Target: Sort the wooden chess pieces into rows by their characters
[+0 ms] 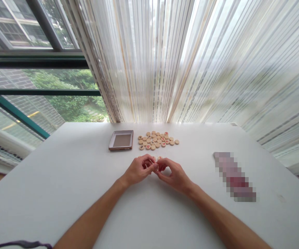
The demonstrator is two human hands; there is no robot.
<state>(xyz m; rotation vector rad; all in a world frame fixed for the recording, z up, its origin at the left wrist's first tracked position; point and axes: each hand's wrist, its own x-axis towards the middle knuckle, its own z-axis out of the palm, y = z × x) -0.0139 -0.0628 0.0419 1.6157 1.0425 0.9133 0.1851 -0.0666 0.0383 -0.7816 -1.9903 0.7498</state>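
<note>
My left hand (140,168) and my right hand (174,173) meet over the middle of the white table (87,193). Both have curled fingers, with thumbs and fingertips pinched close together. Whatever lies between the fingertips is hidden or too small to make out. Just beyond the fingers, a few round Chinese chess pieces (160,158) show partly, the rest covered by my hands. Farther back spreads a loose group of Chinese chess pieces (155,140), pale wooden discs. Some lie with red or black characters up, others show a plain face.
Left of the pieces lies a shallow open box (110,144) with a pale rim and brown inside. A blurred-out, pixelated long object (234,176) rests on the right. Striped curtains (149,69) hang along the table's far edge, beside an open window at the left.
</note>
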